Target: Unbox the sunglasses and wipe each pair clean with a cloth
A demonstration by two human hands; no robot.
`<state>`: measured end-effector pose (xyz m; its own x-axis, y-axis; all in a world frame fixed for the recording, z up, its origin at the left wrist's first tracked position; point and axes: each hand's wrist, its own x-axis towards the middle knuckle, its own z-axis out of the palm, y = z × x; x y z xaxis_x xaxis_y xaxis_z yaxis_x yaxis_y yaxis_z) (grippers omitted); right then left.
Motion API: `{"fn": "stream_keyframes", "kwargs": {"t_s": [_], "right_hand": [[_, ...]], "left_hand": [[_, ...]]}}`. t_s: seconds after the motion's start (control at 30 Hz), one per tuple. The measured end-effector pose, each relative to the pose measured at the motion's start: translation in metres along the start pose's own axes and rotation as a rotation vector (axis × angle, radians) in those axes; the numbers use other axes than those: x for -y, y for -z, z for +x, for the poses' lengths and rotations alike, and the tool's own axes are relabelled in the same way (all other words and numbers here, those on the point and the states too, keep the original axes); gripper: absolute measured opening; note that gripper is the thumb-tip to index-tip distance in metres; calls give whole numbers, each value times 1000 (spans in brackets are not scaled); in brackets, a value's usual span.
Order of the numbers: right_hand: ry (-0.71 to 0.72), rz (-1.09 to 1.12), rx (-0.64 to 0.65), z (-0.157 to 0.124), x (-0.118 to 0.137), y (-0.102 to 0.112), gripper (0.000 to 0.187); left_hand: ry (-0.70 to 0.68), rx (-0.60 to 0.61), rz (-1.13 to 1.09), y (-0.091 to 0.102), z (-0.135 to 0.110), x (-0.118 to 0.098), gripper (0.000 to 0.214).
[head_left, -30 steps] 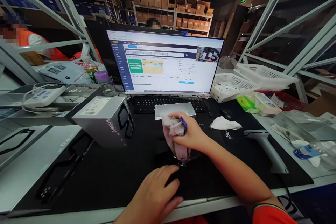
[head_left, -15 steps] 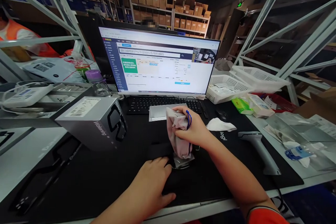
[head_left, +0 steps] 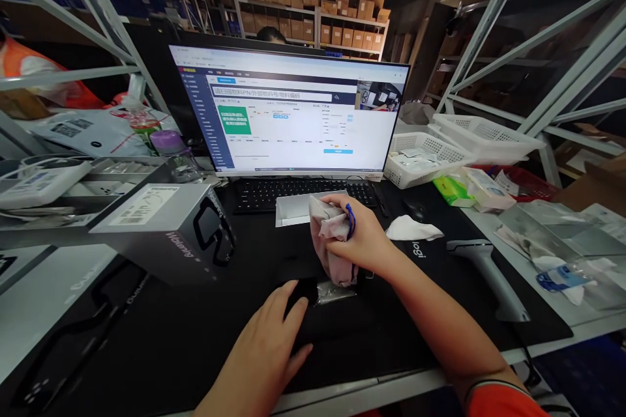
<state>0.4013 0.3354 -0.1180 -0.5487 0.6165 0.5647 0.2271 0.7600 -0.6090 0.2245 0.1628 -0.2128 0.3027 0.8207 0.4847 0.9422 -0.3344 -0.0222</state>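
Note:
My right hand [head_left: 359,234] is wrapped round a pale grey-pink drawstring pouch [head_left: 327,244] with a blue cord, keeping it tilted above the desk mat. Just under the pouch lies a small clear plastic bag [head_left: 336,293]. To the left of that bag, my left hand [head_left: 268,332] has its fingers stretched out and its thumb apart, next to a dark object [head_left: 304,289] that barely stands out from the black mat. Whether the fingertips touch it I cannot tell. Behind the pouch, a shallow white tray-like box [head_left: 291,212] sits before the keyboard [head_left: 264,194].
A grey printed box [head_left: 171,234] stands at the left. On the right are a barcode scanner [head_left: 493,277], a white cloth [head_left: 413,228], a mouse [head_left: 415,210] and white baskets [head_left: 423,166]. The monitor [head_left: 288,117] rises behind the keyboard. A person in an orange vest [head_left: 42,71] is far left.
My left hand has drawn back slightly toward me and left, its fingers more extended. The clear bag under the pouch shows more. My right hand keeps its hold on the pouch.

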Motion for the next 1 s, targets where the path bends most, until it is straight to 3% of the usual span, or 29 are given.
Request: {"fn": "stream_keyframes", "kwargs": {"t_s": [0.2, 0.3, 0.37, 0.47, 0.63, 0.73, 0.87, 1.0], "right_hand": [[37, 31, 49, -2, 8, 7, 63], [81, 0, 117, -4, 12, 1, 63], [112, -26, 184, -6, 14, -6, 62], [127, -115, 334, -11, 21, -14, 61], [168, -298, 616, -13, 29, -12, 60], [128, -176, 589, -8, 22, -5, 61], [63, -79, 465, -4, 14, -2, 60], [120, -248, 581, -11, 26, -13, 54]], "left_hand": [[48, -167, 21, -1, -11, -11, 35], [-54, -325, -3, 0, -13, -12, 27], [-159, -366, -74, 2, -12, -12, 26], [-243, -308, -129, 2, -11, -12, 31], [-230, -249, -145, 0, -13, -10, 29], [-170, -210, -177, 0, -13, -12, 28], [-58, -47, -194, 5, -10, -16, 27], [31, 10, -107, 4, -10, -17, 34]]}}
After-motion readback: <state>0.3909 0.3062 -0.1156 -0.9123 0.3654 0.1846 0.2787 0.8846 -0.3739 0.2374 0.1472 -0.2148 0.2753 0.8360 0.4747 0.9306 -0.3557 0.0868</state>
